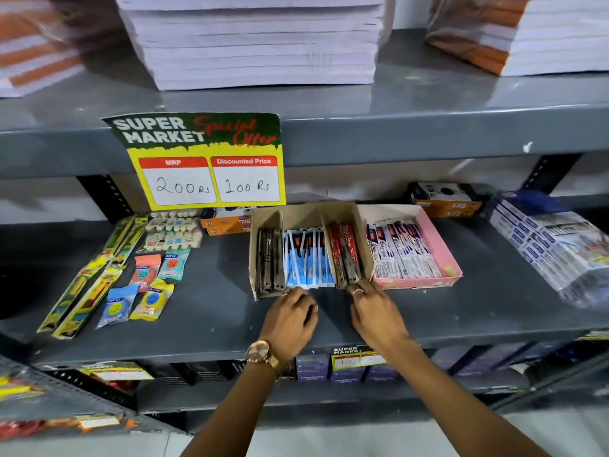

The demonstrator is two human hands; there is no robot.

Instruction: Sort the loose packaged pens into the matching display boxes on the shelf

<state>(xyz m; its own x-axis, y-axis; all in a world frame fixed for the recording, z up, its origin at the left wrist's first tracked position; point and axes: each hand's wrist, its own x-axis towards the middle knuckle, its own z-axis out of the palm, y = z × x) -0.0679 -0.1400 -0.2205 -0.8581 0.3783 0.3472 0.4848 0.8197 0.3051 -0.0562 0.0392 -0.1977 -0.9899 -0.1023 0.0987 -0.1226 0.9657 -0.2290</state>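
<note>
Packaged pens stood sorted in a cardboard box: dark, blue, red. Left hand loosely curled, touching the blue packs; right hand fingertips pressed against the red packs.

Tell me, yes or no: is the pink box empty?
No, the pink box holds a row of white packaged pens lying side by side.

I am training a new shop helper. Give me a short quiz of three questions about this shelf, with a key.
1. True or false: the pink box stands left of the brown cardboard box.
2. Which hand wears the watch?
3. The right hand touches which packs? A) blue packs B) red and dark packs C) white packs

Key: 1 false; 2 the left hand; 3 B.
</note>
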